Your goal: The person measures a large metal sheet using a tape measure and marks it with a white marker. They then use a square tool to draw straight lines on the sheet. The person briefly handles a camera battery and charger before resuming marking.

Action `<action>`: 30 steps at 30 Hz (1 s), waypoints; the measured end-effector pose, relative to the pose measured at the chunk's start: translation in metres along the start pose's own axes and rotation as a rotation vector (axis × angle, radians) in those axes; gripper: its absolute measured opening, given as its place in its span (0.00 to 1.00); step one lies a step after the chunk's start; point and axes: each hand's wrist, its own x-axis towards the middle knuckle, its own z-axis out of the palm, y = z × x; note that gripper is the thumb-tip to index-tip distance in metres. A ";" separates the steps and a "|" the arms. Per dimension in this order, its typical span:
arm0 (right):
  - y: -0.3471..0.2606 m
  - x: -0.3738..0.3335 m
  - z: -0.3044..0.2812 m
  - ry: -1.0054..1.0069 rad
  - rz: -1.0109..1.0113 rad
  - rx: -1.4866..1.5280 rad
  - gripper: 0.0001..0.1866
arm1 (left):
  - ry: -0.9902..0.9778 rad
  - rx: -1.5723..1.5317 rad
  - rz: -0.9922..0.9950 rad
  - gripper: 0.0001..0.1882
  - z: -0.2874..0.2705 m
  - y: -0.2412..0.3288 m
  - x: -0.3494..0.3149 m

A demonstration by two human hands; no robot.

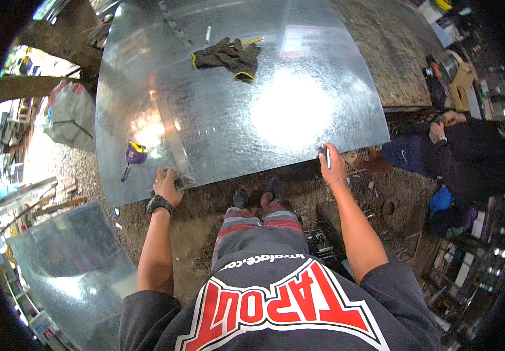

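Observation:
A large shiny sheet of metal (229, 126) lies in front of me, its near edge facing my body. On its near left part rests a long flat steel square (173, 137). My left hand (167, 186), with a dark wristwatch, has its fingers curled over the sheet's near edge at the square's near end. At the near right edge, my right hand (334, 167) is closed round a white and dark marker pen (328, 157). A purple and yellow tape measure (136, 153) sits left of the square.
Dark work gloves (229, 58) with yellow cuffs lie farther up the sheet by a yellow pencil (253, 40) and a small white stick (208, 33). Another metal sheet (71, 263) is at lower left. A person in dark clothes (469, 146) is at right.

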 end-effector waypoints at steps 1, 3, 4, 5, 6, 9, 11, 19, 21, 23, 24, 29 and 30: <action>-0.004 0.000 0.000 -0.004 0.022 0.009 0.20 | 0.006 -0.011 0.013 0.38 0.000 0.001 0.001; -0.006 0.000 0.003 0.067 0.047 0.057 0.19 | 0.019 -0.038 0.038 0.38 0.003 -0.002 0.003; -0.008 -0.001 0.007 0.113 0.055 0.091 0.20 | 0.040 -0.041 0.066 0.38 0.006 -0.007 0.003; -0.010 -0.004 0.010 0.158 0.062 0.125 0.20 | 0.062 -0.046 0.094 0.38 0.009 -0.012 0.005; -0.013 -0.015 0.013 0.216 0.066 0.115 0.23 | 0.084 -0.050 0.120 0.38 0.012 -0.016 0.006; -0.023 -0.061 0.032 0.350 0.149 0.156 0.24 | 0.063 -0.098 0.081 0.37 0.011 -0.010 0.005; -0.023 -0.105 0.051 0.318 0.259 0.201 0.25 | -0.005 -0.113 0.039 0.37 0.002 -0.005 0.005; -0.002 -0.305 0.105 -0.062 0.515 0.224 0.26 | 0.388 -0.533 0.454 0.25 -0.021 0.025 -0.060; 0.001 -0.323 0.111 -0.057 0.595 0.148 0.21 | -0.004 -0.843 0.313 0.22 -0.081 0.060 -0.094; 0.003 -0.307 0.118 -0.052 0.646 0.131 0.18 | -0.062 -1.066 0.510 0.22 -0.134 0.092 -0.127; 0.008 -0.294 0.119 -0.036 0.632 0.130 0.19 | -0.159 -1.134 0.604 0.23 -0.170 0.109 -0.146; 0.050 -0.207 0.103 0.247 0.513 0.149 0.20 | -0.386 -1.369 1.567 0.34 -0.300 0.190 -0.204; 0.040 -0.189 0.095 0.279 0.583 0.308 0.23 | -0.461 -1.487 1.643 0.33 -0.317 0.203 -0.217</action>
